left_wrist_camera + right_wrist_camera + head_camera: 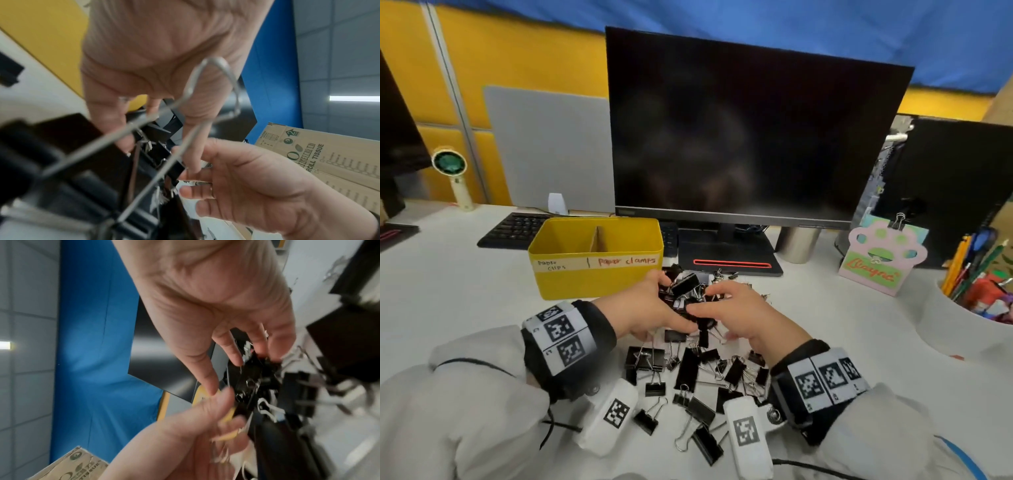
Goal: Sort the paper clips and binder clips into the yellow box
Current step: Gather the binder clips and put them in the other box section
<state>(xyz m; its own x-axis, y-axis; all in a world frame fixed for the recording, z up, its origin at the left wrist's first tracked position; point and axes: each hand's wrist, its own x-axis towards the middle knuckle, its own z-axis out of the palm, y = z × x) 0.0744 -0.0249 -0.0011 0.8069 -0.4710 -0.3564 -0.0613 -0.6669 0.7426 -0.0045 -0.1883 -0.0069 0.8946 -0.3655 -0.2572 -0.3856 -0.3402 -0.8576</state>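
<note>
The yellow box stands on the white desk, split by a cardboard divider, with labels "paper clips" and "paper clamps" on its front. Right in front of it a pile of black binder clips spreads toward me. Both hands are in the far end of the pile. My left hand curls its fingers round a clump of binder clips. My right hand pinches the same clump from the other side. I cannot pick out any paper clips in the tangle.
A dark monitor on its stand is behind the pile, with a keyboard behind the box. A paw-shaped card and a white pen cup are at the right. A small fan stands far left.
</note>
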